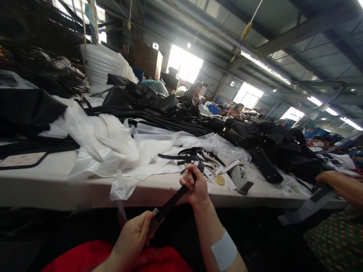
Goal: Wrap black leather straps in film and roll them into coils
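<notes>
A black strap (172,204) stretches between my two hands, over my lap in front of the table edge. My left hand (136,230) is closed around its lower end, where a small pale piece shows by the thumb. Higher up, my right hand (195,185) grips the strap in curled fingers, and a loop of it bends over above them. Behind my right hand lies a pile of black straps and pale cut strips (210,160). A round yellow item (219,180) and a grey tape dispenser (241,179) sit just to its right.
Thin white plastic bags (104,139) spread over the table (56,189) at left, one hanging past the edge. Black bags (255,139) are heaped along the back and right. A co-worker's arm (340,185) reaches in at the right; other people sit farther off.
</notes>
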Demonstrator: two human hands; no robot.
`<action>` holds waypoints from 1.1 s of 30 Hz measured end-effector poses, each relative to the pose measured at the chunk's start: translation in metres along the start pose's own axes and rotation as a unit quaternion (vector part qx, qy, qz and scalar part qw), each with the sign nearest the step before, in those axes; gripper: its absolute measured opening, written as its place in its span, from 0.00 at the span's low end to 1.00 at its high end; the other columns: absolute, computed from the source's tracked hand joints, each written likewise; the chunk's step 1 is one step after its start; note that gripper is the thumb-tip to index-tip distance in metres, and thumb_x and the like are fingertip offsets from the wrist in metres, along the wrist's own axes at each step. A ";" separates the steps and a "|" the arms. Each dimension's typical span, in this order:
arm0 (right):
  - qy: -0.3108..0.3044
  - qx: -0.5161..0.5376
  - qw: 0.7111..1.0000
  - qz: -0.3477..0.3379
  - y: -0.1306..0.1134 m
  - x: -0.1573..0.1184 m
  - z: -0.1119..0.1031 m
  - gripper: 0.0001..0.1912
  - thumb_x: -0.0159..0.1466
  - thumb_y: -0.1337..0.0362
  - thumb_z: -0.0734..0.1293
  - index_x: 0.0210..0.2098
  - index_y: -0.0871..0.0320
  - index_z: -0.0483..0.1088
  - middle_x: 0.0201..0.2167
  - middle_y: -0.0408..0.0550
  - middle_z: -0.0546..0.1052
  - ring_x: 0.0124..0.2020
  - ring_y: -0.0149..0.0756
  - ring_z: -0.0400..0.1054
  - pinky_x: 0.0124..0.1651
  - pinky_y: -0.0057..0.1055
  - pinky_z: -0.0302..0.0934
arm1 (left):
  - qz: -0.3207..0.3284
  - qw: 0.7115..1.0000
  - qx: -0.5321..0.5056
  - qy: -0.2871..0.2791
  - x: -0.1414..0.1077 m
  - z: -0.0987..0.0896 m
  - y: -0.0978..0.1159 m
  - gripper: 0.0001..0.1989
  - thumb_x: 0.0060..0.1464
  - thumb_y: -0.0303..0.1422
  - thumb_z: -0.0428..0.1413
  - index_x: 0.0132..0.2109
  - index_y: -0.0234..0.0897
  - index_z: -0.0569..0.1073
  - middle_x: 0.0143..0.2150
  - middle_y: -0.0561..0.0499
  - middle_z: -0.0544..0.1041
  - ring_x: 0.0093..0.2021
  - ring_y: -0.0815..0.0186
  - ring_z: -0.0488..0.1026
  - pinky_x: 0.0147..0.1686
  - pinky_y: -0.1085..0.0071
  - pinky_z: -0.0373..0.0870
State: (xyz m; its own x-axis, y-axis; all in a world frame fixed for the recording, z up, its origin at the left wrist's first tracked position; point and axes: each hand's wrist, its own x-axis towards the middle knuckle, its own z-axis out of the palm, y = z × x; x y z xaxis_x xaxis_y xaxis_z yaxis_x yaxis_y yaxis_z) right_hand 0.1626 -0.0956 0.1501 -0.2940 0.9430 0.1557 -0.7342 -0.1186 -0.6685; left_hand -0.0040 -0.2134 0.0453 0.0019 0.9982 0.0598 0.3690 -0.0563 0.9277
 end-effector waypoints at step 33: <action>-0.044 -0.070 0.994 0.066 0.007 0.009 0.017 0.20 0.72 0.60 0.54 0.32 0.60 0.74 0.11 0.32 0.53 0.11 0.21 0.38 0.27 0.22 0.57 | -0.029 0.983 -0.167 -0.068 0.015 -0.003 0.037 0.25 0.62 0.50 0.45 0.33 0.35 0.75 0.30 0.47 0.82 0.31 0.62 0.78 0.32 0.71 0.72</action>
State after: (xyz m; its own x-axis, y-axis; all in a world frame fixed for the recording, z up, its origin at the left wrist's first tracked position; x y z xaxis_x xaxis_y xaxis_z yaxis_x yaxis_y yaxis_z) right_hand 0.1441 -0.0930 0.1596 -0.4387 0.8908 0.1182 -0.5954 -0.1896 -0.7807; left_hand 0.0069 -0.2004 0.0818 0.1228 0.9921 -0.0247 0.0457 0.0192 0.9988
